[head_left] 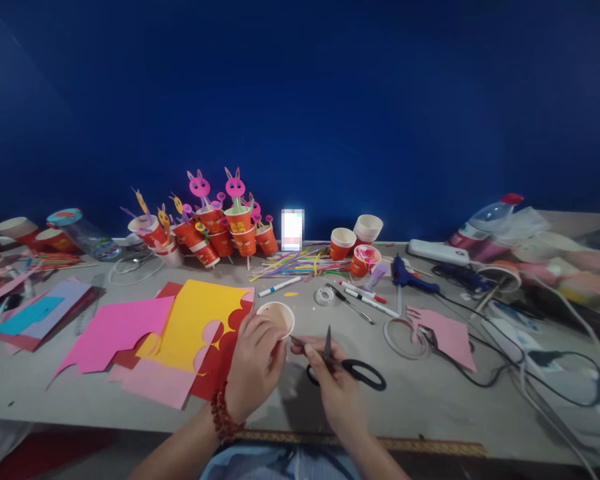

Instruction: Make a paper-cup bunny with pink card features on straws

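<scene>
In front of me, my left hand [258,355] is wrapped round a paper cup [287,315], whose white rim and inside face up toward me. To its right, my right hand [336,387] grips black-handled scissors [365,375] with the blades spread apart. One blade points at the lower right of the cup, close to my left fingers; whether it touches the cup I cannot tell. The other blade points up and away. My left hand hides most of the cup's outer wall.
Coloured sheets, including yellow foam [183,330] and pink foam [125,330], lie left. Red cups with pink rabbit figures [235,187] stand behind. Pipe cleaners [300,263], a tape roll [325,295], markers [280,287] and a blue glue gun [413,280] with a trailing cable lie beyond and right.
</scene>
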